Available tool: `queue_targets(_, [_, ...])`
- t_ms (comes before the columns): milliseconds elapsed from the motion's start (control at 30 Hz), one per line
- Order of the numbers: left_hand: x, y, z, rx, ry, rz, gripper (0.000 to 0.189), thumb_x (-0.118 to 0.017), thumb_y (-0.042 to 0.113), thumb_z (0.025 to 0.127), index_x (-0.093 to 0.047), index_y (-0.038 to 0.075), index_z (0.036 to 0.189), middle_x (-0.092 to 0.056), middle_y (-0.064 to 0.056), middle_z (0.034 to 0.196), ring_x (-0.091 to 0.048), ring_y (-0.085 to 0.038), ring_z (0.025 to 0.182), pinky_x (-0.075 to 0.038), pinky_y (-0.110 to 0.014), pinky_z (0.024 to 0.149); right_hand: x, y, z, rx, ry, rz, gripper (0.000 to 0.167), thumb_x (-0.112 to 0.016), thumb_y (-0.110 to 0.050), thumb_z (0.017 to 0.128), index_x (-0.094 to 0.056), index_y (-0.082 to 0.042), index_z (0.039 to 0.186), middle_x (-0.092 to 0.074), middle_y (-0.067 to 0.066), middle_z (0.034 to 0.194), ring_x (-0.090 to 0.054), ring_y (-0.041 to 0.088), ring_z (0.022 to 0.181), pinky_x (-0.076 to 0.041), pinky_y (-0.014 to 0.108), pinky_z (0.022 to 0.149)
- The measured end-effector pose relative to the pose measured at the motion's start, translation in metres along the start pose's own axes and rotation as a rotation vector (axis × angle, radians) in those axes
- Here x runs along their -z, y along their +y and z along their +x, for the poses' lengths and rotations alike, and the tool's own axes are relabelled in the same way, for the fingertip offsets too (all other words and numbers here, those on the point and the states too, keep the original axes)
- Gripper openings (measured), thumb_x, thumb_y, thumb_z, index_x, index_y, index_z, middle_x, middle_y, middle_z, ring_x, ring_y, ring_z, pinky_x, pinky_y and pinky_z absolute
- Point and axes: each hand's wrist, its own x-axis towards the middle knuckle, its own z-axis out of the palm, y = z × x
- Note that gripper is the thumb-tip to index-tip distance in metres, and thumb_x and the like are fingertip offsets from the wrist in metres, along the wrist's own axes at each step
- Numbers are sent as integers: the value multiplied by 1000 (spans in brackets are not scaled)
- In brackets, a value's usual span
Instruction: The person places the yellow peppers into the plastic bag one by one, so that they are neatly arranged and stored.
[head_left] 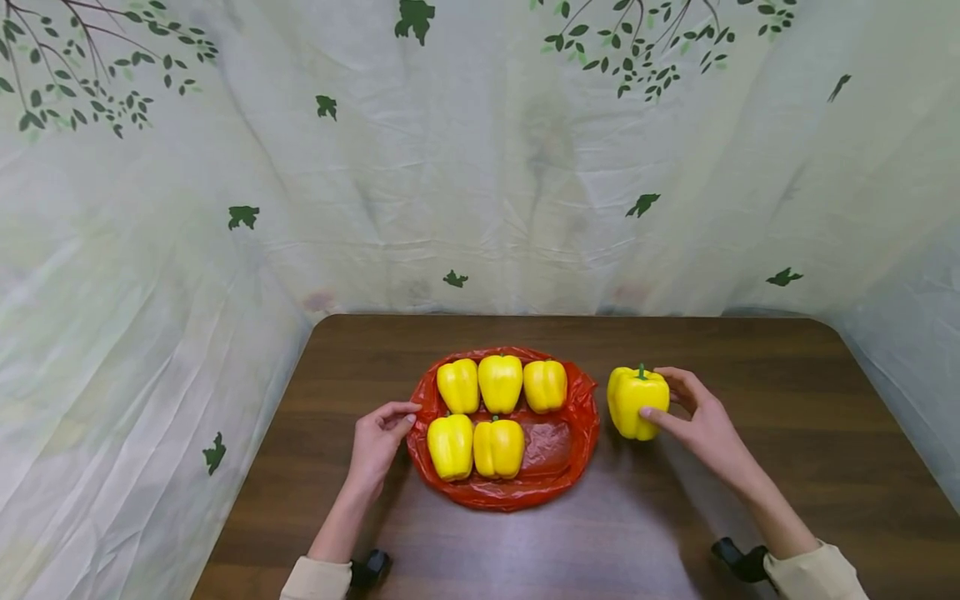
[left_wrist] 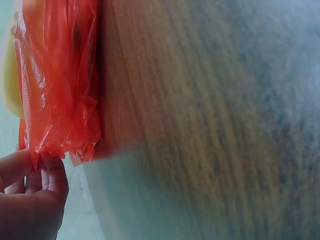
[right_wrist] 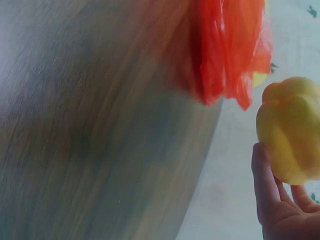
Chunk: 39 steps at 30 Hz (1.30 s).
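Note:
A yellow bell pepper point(head_left: 628, 404) with a green stem is held upright in my right hand point(head_left: 708, 429), thumb in front and fingers behind. It is to the right of a round spread of crinkled red plastic bag point(head_left: 510, 498). Several more yellow peppers point(head_left: 501, 383) sit on the plastic, three in the back row and two in front; the front right spot shows bare red plastic. My left hand point(head_left: 375, 442) pinches the plastic's left edge, seen closely in the left wrist view as red film point(left_wrist: 60, 90) between thumb and fingers. What lies beneath the plastic is hidden.
Everything stands on a brown wooden table point(head_left: 315, 467) with rounded far corners. Behind it hangs a pale cloth point(head_left: 480, 167) printed with leaves and branches. A dark wrist camera point(head_left: 742, 560) shows on my right wrist, another point(head_left: 369, 569) on my left.

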Motion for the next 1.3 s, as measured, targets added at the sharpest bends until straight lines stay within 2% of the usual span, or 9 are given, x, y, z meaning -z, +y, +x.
queue_targets(100, [0,1,-1,6,1,8,18,-63,4,95,-72,3,110,-64,-16,115,-61,-28,90,-54,-23,77,-5,-4,0,14,-21,29,67,-72,-30,91,-39,-6,143,-48,19,140,-48,42,123,-50,48,91])
queue_targets(167, [0,1,-1,3,0,10,18,-63,4,95,-72,3,111,-64,-16,115,-61,-28,90,-54,-23,76,-9,-6,1,21,-36,47,67,-73,-30,90,-39,-7,142,-47,18,140,-48,41,124,-49,52,92])
queue_targets(433, [0,2,-2,2,-3,14,19,-63,5,95,-72,3,112,-64,-15,116,-61,-27,90,-54,-22,76,-25,-17,5,36,-71,83,70,-78,-31,85,-39,-12,140,-46,12,137,-50,36,119,-53,36,86])
queue_targets(667, [0,2,-3,1,0,16,18,-63,4,95,-72,3,111,-64,-16,114,-61,-27,89,-54,-22,75,-36,-27,5,28,-107,116,71,-81,-32,81,-41,-18,138,-47,9,135,-51,34,119,-55,36,85])
queue_targets(967, [0,2,-1,9,-12,0,20,-63,4,95,-72,3,113,-64,-16,117,-63,-25,90,-54,-23,76,-53,-32,6,84,-141,122,66,-81,-36,82,-46,-20,136,-44,3,133,-49,30,119,-54,34,86])
queue_targets(1133, [0,2,-2,8,-13,-4,20,-63,4,95,-71,3,113,-64,-16,118,-63,-26,91,-55,-24,78,-65,-35,5,100,-164,137,65,-81,-36,81,-48,-22,135,-46,2,133,-49,29,119,-52,41,91])
queue_targets(1300, [-1,1,-3,-1,-9,-7,18,-62,2,95,-72,2,111,-64,-17,115,-64,-26,89,-55,-24,78,-74,-40,3,113,-175,42,66,-81,-44,78,-49,-28,133,-49,-1,132,-52,25,118,-47,50,97])
